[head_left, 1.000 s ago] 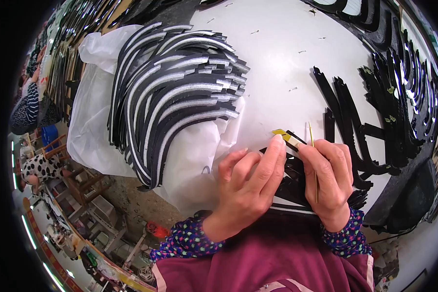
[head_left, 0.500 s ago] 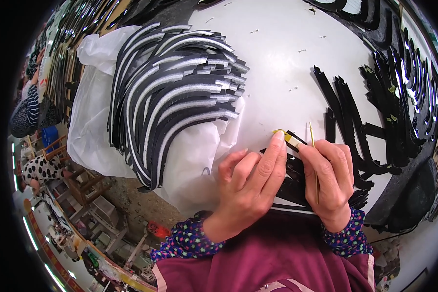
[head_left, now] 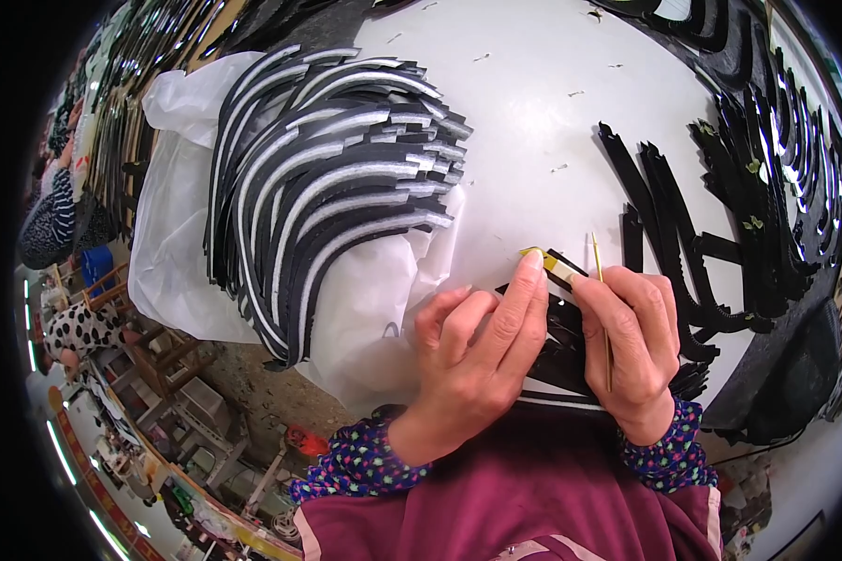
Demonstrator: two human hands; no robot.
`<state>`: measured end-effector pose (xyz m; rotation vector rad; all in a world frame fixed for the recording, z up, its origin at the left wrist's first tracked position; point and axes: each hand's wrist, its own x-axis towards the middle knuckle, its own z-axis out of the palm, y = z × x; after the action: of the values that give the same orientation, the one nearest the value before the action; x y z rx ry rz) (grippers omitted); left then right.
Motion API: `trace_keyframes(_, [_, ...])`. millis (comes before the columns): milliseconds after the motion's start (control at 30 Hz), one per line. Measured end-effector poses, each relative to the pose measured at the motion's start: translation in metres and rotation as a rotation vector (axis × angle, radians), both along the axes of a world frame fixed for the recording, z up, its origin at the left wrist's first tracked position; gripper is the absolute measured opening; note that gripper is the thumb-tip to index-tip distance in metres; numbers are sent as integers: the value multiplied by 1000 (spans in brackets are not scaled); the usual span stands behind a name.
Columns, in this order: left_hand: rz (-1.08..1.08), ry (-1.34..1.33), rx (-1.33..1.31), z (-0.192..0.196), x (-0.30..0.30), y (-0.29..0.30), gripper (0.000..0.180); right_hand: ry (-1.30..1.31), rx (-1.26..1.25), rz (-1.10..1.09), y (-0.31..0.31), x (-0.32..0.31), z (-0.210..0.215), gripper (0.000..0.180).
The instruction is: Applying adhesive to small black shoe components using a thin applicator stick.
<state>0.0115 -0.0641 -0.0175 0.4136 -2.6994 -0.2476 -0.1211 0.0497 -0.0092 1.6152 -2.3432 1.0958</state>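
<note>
My left hand (head_left: 477, 351) presses its index fingertip on the end of a black curved strip piece (head_left: 559, 329) that lies on the white table (head_left: 533, 122) near me. A small yellow tab (head_left: 544, 259) shows at that end. My right hand (head_left: 630, 341) pinches the same end beside the left finger and also holds a thin yellow stick (head_left: 602, 309) upright between its fingers. Most of the black piece is hidden under both hands.
A fanned stack of black and white curved strips (head_left: 327, 187) lies on a white plastic bag (head_left: 178, 224) to the left. More black strips (head_left: 664, 215) lie at the right, with further rows (head_left: 795, 159) at the far right edge. Someone in a dotted garment (head_left: 84, 332) is at the far left.
My left index finger has slid slightly further along the strip end toward the yellow tab. The hands otherwise stay in place.
</note>
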Motion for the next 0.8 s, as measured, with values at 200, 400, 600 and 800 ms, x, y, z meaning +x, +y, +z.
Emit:
trace_keyframes(200, [1,7,-2,-1,0,0,26,4,0,6,0,-1,0,37])
trace_keyframes(400, [6,1,-3,-2,0,1,27,-6,-1,11,0,-2,1,36])
trace_keyframes(600, [29,-24,93,-1,0,4,31,21,-7,-21,7,-1,7,31])
trace_keyframes(800, [28,1,154,-3,0,5,34,78,47,-25,17,-3,6,32])
